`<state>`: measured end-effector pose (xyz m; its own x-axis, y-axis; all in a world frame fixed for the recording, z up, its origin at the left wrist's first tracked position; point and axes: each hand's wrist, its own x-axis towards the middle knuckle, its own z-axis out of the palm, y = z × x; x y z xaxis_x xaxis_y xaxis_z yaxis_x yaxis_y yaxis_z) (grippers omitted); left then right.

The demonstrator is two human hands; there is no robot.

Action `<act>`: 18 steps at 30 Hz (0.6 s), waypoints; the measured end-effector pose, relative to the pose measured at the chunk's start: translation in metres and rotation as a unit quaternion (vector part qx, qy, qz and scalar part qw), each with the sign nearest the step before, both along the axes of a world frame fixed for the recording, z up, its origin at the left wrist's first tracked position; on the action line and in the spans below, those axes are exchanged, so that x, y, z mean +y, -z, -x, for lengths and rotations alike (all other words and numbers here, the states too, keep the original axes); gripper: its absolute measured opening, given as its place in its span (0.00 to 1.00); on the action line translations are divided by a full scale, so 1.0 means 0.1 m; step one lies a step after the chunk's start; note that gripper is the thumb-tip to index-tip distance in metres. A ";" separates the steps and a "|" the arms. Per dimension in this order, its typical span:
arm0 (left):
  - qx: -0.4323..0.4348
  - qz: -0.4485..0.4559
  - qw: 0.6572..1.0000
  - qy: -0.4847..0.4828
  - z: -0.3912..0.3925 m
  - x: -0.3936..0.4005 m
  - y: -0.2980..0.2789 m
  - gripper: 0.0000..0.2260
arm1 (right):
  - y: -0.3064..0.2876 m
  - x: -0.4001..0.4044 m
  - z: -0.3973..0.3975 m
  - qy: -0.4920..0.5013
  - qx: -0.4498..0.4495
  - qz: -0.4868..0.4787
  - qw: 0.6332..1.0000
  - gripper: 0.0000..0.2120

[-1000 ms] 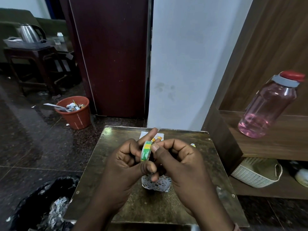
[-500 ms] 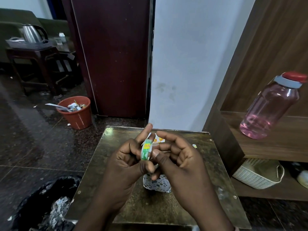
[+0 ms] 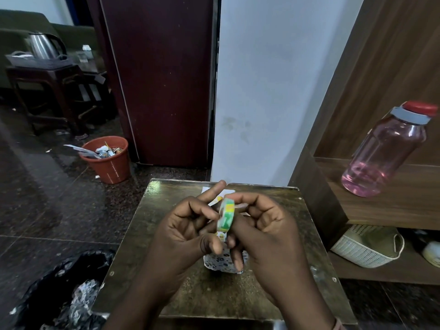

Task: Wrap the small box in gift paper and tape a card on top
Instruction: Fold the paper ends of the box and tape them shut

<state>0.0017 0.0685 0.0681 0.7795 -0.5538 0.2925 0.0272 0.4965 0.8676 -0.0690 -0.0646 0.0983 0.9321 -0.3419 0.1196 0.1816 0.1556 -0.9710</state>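
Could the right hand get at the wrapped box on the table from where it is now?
Probably yes. The wrapped box sits on the table directly under both hands, with nothing between. But the right hand and left hand are busy holding the tape roll.

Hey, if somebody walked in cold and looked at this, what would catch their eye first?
Probably the green roll of tape, held up at centre between the left hand and the right hand over a small brass-coloured table. Under the hands, a box in patterned gift paper sits on the table. At right, a pink water bottle stands on a wooden shelf.
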 end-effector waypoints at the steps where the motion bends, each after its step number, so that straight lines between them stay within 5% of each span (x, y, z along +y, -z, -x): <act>1: 0.001 0.005 1.000 -0.009 -0.01 0.00 0.00 0.25 | -0.01 -0.04 0.00 0.020 -0.003 -0.020 1.000 0.06; 5: 0.031 0.038 0.998 -0.041 0.00 -0.01 -0.02 0.19 | 0.06 -0.42 0.00 0.164 0.008 -0.016 0.986 0.03; 10: 0.058 0.052 0.995 -0.059 -0.04 0.02 0.03 0.16 | 0.56 -1.04 0.11 0.339 0.174 0.187 0.905 0.03; 13: 0.066 0.050 0.995 -0.061 -0.06 0.03 0.07 0.15 | 0.80 -1.20 0.20 0.346 0.290 0.290 0.844 0.07; 18: 0.064 0.033 0.995 -0.066 -0.05 0.03 0.10 0.15 | 0.89 -1.19 0.20 0.356 0.324 0.303 0.823 0.09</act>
